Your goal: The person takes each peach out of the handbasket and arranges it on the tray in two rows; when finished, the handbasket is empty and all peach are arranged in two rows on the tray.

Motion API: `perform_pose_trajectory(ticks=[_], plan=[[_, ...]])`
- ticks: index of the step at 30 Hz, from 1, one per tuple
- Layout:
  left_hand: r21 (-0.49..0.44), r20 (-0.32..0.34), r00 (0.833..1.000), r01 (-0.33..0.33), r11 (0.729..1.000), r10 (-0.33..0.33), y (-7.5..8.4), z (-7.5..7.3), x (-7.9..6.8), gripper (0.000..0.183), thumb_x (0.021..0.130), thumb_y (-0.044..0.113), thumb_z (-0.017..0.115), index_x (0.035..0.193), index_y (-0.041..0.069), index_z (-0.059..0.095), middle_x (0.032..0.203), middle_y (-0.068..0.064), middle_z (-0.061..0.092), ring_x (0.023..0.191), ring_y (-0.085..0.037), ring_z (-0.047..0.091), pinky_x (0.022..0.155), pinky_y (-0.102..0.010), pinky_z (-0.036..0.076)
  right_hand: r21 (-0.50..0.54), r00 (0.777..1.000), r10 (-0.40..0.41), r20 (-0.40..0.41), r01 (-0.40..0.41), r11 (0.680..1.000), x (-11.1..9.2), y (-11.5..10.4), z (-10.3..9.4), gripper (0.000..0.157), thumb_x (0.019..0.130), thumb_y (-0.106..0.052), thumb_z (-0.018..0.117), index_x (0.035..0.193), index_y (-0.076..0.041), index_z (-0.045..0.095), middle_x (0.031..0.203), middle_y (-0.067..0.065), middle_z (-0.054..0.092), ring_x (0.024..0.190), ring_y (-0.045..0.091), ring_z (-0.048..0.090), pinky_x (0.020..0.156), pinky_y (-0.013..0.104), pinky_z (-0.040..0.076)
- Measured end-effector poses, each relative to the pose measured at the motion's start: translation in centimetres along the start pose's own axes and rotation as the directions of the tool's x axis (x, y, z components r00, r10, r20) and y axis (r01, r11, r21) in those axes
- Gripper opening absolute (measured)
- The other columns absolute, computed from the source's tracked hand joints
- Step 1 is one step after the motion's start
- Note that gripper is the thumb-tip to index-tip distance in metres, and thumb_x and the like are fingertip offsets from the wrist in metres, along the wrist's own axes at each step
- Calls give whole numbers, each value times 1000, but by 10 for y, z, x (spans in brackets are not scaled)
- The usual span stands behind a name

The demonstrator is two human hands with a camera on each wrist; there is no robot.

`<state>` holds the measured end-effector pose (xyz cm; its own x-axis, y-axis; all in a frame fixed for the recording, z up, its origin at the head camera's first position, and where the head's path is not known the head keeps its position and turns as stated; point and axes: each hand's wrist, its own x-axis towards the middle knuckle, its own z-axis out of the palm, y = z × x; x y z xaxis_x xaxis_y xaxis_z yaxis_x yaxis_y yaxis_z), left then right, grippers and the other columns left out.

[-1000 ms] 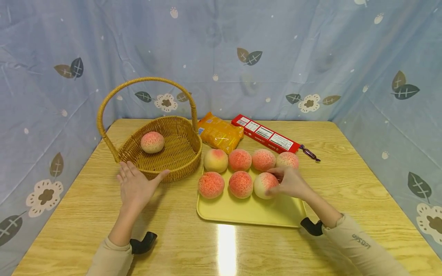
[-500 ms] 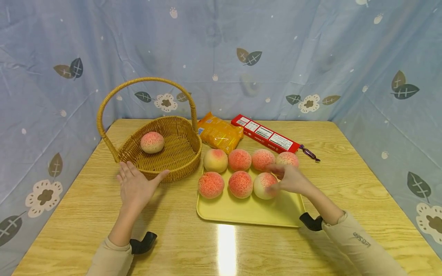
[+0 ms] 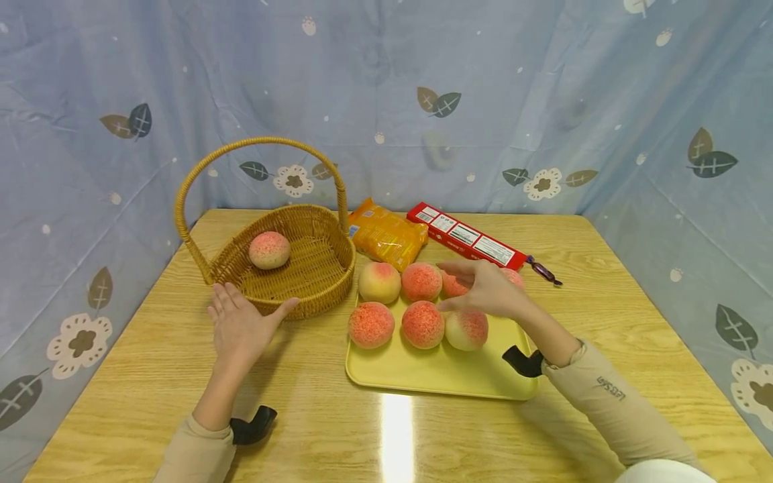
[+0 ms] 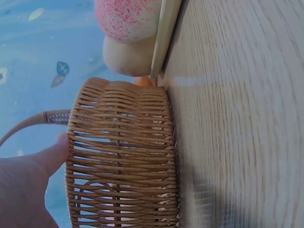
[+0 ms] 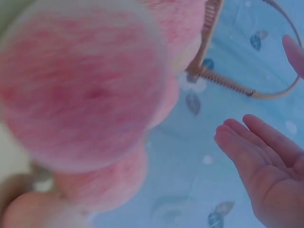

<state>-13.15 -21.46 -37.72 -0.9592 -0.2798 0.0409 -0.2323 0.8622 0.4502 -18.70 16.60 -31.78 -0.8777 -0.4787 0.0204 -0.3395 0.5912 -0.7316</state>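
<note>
My left hand (image 3: 241, 332) stays at the near left rim of the wicker basket (image 3: 320, 296), fingers straight and thumb spread. In the left wrist view its thumb touches the rim of the basket (image 4: 121, 156). One pink-speckled peach (image 3: 269, 250) lies inside the basket. My right hand (image 3: 492, 288) hovers over the yellow tray (image 3: 435, 376) with fingers and thumb apart, holding nothing. It partly hides the back-row peaches; the front-right peach (image 3: 466, 331) sits just below it. In the right wrist view a large peach (image 5: 85, 90) is close to the camera, apart from my right hand (image 5: 270, 171).
Several peaches stand in two rows on the tray, among them a yellowish one (image 3: 379, 283) at back left. Behind lie an orange packet (image 3: 388, 235), a red box (image 3: 468, 236) and a purple wrapped candy (image 3: 544, 271). A blue curtain (image 3: 374, 100) encloses the table.
My right hand has left the front-right peach, rising and moving left over the tray with its fingers spread. The peach stays on the tray. My left hand has stayed at the basket.
</note>
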Motion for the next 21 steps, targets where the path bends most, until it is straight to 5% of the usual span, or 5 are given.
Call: perform_pose_trajectory(ticks=[6,16,21], plan=[[-5,-10,1000,-2,1000,2,0,-1,1,130,81,80,48,143,-21,-6,149,-40,-14,140,-53,-7,113,-61,1,22,999,-45,19,44,999,29,-29,12,75,75,-19,85,139,1,52,140,18,53,127,37,50,103,43,42],[16,-16,1000,-2,1000,2,0,-1,-1,130,81,80,47,143,-22,-5,149,-42,-12,140,-53,-4,113,-60,2,-109,988,-149,28,151,982,93,-79,21,73,77,-24,84,140,-3,52,139,15,54,126,32,52,103,41,43],[9,-23,1000,-2,1000,2,0,0,-2,130,81,80,46,143,-22,-5,149,-41,-13,141,-53,-5,113,-60,2,-218,987,-157,19,158,963,123,-98,42,77,77,-29,84,142,-6,51,136,14,57,83,19,57,93,39,47]])
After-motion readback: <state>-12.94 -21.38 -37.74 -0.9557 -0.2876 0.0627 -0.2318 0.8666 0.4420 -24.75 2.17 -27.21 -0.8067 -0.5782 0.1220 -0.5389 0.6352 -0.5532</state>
